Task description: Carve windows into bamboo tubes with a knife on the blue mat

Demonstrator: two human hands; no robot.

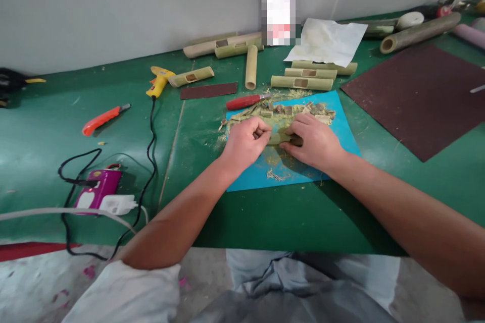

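Gripping a short pale-green bamboo tube (279,138)

Tube lies crosswise over blue rectangular sheet (242,180), partly hidden by hands. Right hand (316,142): thumb and fingers pinching its right part. Left hand (245,141): fingers curled at left end, can't tell if pinching. Pale stringy shavings (276,176) nearer the person.

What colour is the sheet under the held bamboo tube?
Bright blue; the sheet shows best in the head view, beneath the bamboo tube.

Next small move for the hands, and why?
Probably turn the bamboo piece slightly to check its surface: the right hand grips it, the left hand is close at its other end, shavings litter the blue sheet, and the red knife lies unheld.
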